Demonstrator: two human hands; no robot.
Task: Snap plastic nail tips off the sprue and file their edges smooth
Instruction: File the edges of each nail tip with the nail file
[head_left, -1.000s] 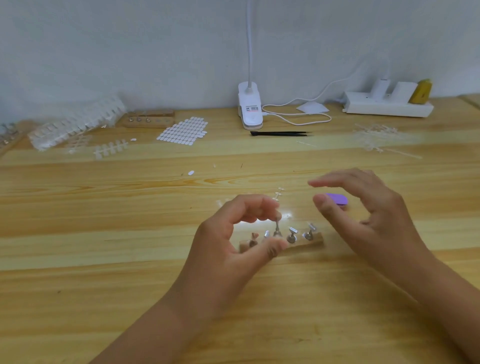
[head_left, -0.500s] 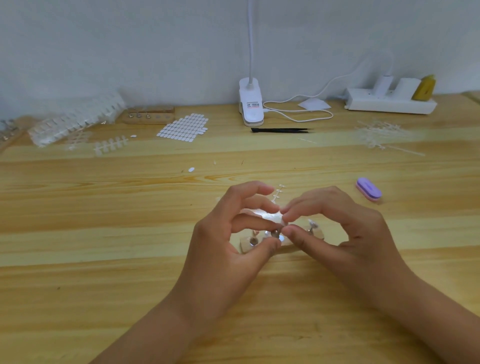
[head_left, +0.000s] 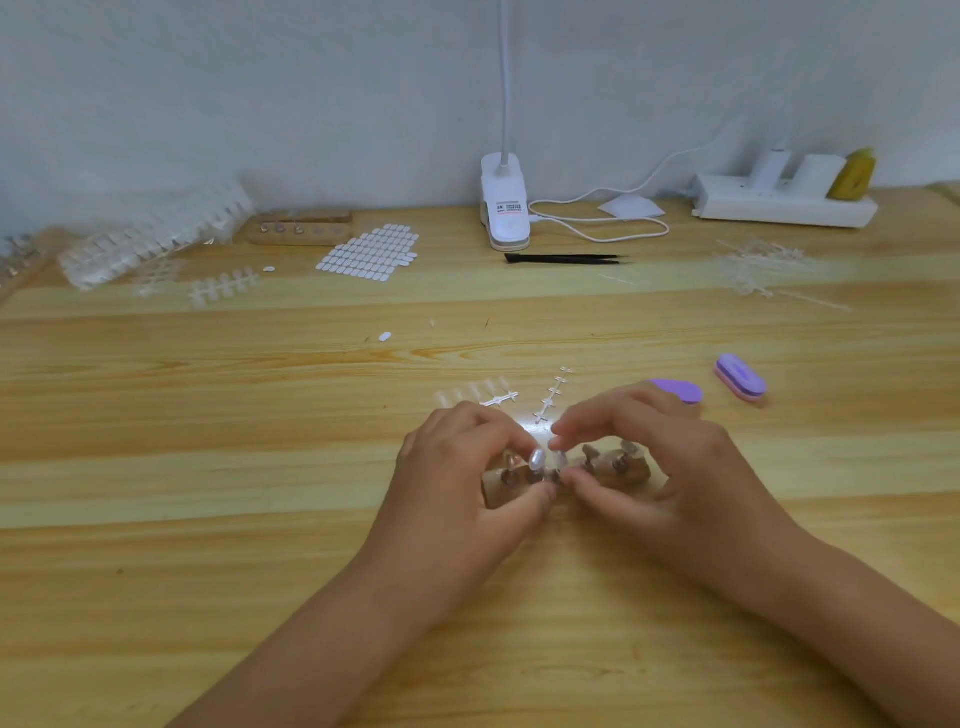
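A small wooden holder (head_left: 631, 475) with metal pegs lies on the table at the centre. My left hand (head_left: 462, 483) pinches a peg that carries a pale nail tip (head_left: 536, 458), thumb in front and forefinger behind. My right hand (head_left: 654, 467) pinches a second nail tip (head_left: 560, 459) on the neighbouring peg between thumb and forefinger. Two bare sprue strips (head_left: 551, 396) and a few loose clear tips (head_left: 467, 392) lie just behind the hands. A flat purple file (head_left: 681, 391) and a purple buffer block (head_left: 740, 376) rest to the right.
Along the back stand a clip lamp base (head_left: 506, 210), black tweezers (head_left: 566, 258), a power strip (head_left: 784, 202), a sheet of adhesive tabs (head_left: 371, 252), another wooden holder (head_left: 298, 231) and a bag of nail tips (head_left: 156, 234). Empty sprues (head_left: 758, 265) are piled at the back right.
My right hand came left from above the purple file to the holder. Both hands sank onto the pegs, and a nail tip now sits between my right fingers.
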